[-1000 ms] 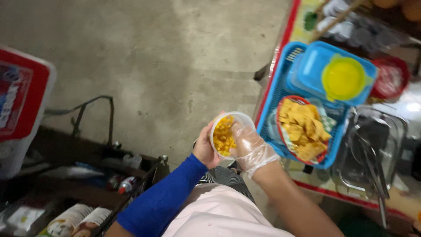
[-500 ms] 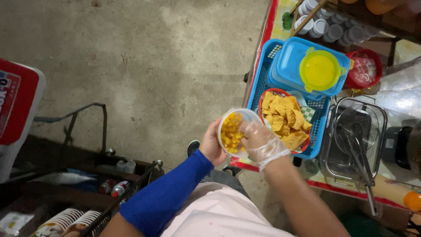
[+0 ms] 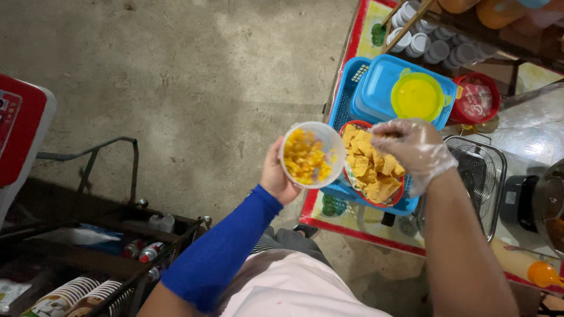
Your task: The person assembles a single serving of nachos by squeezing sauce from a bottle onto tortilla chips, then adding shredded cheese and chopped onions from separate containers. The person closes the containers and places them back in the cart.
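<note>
A clear plastic cup [image 3: 311, 154] of yellow pieces is held by the left hand [image 3: 277, 176], fingers wrapped on its wall from 8 o'clock. It is judged light, thin-walled and easily squeezed; best gripped mid-wall. At 3 o'clock of the cup, the gloved right hand [image 3: 411, 147] is pinched together over fried chips [image 3: 371, 167] in the blue basket [image 3: 352, 82].
</note>
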